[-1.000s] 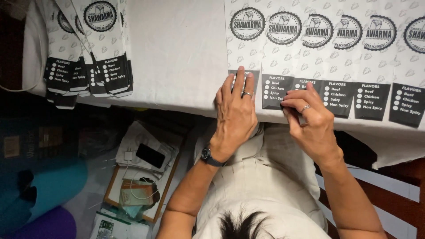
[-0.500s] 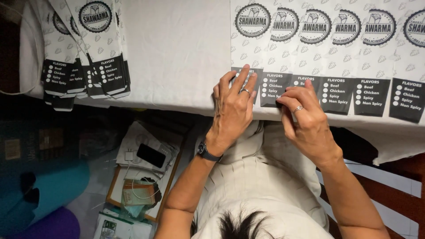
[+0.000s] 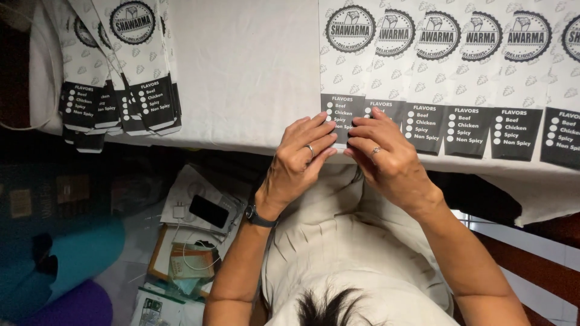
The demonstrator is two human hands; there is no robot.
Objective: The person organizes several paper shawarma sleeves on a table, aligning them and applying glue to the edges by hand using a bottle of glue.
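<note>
**Both hands on the end sleeve of a paper row**

The left hand [image 3: 299, 160] and right hand [image 3: 386, 160] meet at the near edge of the bench [image 3: 241, 72], fingers pressed together on the black lower end of one paper sleeve [image 3: 342, 90]. The left fingers lie nearly flat over the sleeve's bottom left corner, a ring on one of them; the right fingers curl down onto its right edge, pinching lightly, also with a ring. Whether the sleeve is lifted off the cloth cannot be told. A dark watch [image 3: 258, 216] sits on the left wrist.

This sleeve is the leftmost of a row of sleeves [image 3: 477, 78] running off to the right of the hands, overlapping like tiles. Each is a long white strip with small grey motifs, a round black badge near the far end and a black panel with white dots and lettering at the near end.

Well to the left of the hands, a fanned stack [image 3: 124, 78] of the same sleeves hangs over the bench edge.

The bench is covered in a plain white cloth. Below the left forearm, on the floor, lie a phone [image 3: 208, 211], a white charger with cable [image 3: 179, 211] and loose papers. Teal and purple shapes [image 3: 66, 265] sit farther left.
</note>
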